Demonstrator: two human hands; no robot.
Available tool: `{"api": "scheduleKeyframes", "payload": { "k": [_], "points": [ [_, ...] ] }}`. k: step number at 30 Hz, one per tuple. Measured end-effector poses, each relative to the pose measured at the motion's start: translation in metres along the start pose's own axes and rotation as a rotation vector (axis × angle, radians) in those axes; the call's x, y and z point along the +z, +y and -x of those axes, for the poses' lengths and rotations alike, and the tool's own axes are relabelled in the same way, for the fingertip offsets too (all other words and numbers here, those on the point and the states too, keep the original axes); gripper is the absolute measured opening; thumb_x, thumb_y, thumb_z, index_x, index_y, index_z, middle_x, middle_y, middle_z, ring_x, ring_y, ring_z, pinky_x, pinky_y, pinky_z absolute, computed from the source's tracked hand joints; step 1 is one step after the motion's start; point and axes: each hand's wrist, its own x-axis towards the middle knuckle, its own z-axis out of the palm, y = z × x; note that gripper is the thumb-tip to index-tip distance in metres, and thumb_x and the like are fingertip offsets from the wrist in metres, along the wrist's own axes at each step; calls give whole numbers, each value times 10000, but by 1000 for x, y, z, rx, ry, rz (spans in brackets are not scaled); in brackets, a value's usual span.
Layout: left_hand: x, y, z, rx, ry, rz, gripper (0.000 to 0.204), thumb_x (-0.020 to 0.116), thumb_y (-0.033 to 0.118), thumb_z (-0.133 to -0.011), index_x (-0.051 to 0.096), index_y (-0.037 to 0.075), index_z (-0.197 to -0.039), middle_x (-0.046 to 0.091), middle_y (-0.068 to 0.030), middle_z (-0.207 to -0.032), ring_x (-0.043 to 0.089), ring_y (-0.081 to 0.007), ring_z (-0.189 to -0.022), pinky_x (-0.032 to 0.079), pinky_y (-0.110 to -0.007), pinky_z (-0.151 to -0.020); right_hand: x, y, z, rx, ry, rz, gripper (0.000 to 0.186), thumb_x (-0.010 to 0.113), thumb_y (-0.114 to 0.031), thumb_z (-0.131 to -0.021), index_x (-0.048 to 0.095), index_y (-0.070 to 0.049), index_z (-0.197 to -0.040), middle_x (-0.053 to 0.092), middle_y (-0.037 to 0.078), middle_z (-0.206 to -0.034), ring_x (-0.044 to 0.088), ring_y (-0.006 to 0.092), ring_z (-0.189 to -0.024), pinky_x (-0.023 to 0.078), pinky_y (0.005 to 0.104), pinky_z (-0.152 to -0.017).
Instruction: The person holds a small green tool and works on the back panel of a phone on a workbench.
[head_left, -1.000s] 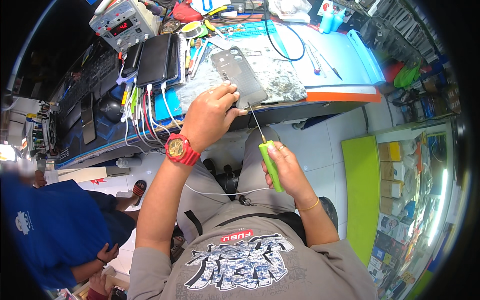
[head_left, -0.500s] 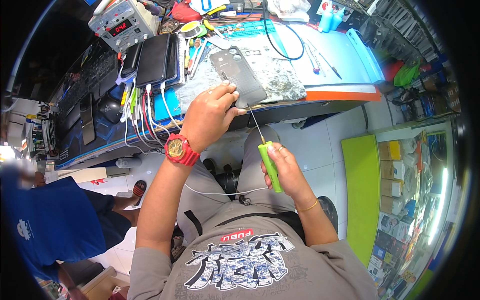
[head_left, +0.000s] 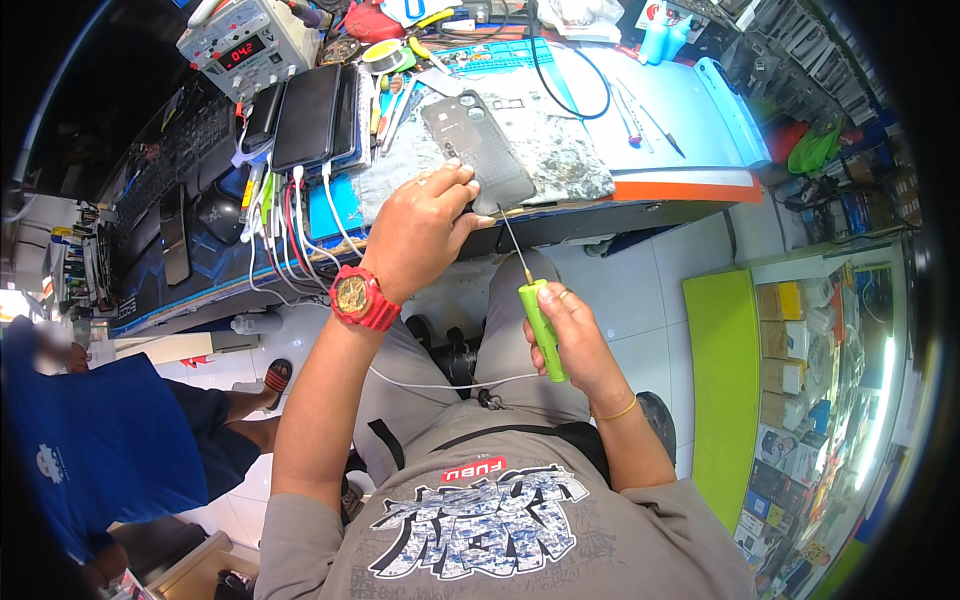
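Observation:
A dark grey phone case (head_left: 482, 135) with a camera cutout lies slanted on a stained pale mat (head_left: 575, 160), its lower end at the bench's front edge. My left hand (head_left: 420, 225) is closed on the case's lower left side, fingertips on top; the thumb is partly hidden. In my right hand (head_left: 572, 335) is a green-handled tool (head_left: 541, 328) with a long thin metal shaft, held over my lap. The shaft slants up and left, its tip at the lower end of the case; whether they touch I cannot tell. A white cord runs to the lower end of the handle.
Left of the mat are dark phones (head_left: 306, 115) with white cables, and a power supply (head_left: 245, 50). To the right, slim tools (head_left: 645, 120) and a light-blue phone-shaped piece (head_left: 733, 115) lie on the bench. A person in blue (head_left: 120, 430) is at left; a glass display case (head_left: 810, 400) stands right.
The tool and the case have shifted very slightly to the right. Both hands keep their hold. The person in blue at the left has moved a little.

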Motion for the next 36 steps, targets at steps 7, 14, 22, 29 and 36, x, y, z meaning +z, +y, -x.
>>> {"api": "scheduleKeyframes", "payload": {
  "k": [7, 14, 22, 29, 36],
  "points": [
    [-2, 1, -1, 0, -10, -2, 333, 829, 167, -851, 741, -32, -1102, 727, -165, -1243, 690, -356, -1170, 564, -432, -961, 0, 0, 0, 0, 14, -27, 425, 507, -449, -1115, 560, -39, -1215, 593, 62, -794, 591, 123, -522, 482, 279, -446],
    [0, -1, 0, 3, -2, -3, 329, 830, 168, -851, 745, -28, -1101, 727, -162, -1240, 691, -353, -1167, 564, -431, -960, 1, -1, 0, -7, 16, -7, 398, 486, -442, -1121, 551, -59, -1207, 596, 60, -782, 577, 117, -518, 483, 275, -444],
    [2, -2, 1, 17, 17, -4, 329, 827, 177, -839, 744, -28, -1083, 726, -153, -1224, 681, -349, -1173, 558, -444, -971, 0, 0, -1, -11, 24, -25, 423, 510, -448, -1117, 554, -36, -1202, 591, 61, -783, 588, 126, -522, 489, 279, -457],
    [1, -1, 0, 11, 9, -1, 334, 831, 179, -841, 746, -29, -1089, 727, -161, -1228, 686, -348, -1169, 561, -435, -968, 0, 0, -2, -9, 25, -23, 436, 518, -458, -1112, 552, -33, -1203, 587, 59, -784, 590, 123, -527, 490, 277, -460],
    [0, 0, 1, -12, -16, -8, 345, 835, 182, -851, 747, -26, -1112, 729, -172, -1254, 682, -349, -1207, 562, -427, -979, -1, 1, -3, -15, 24, -35, 437, 518, -457, -1112, 553, -34, -1211, 586, 59, -780, 588, 121, -526, 488, 278, -457]
  ]
}}
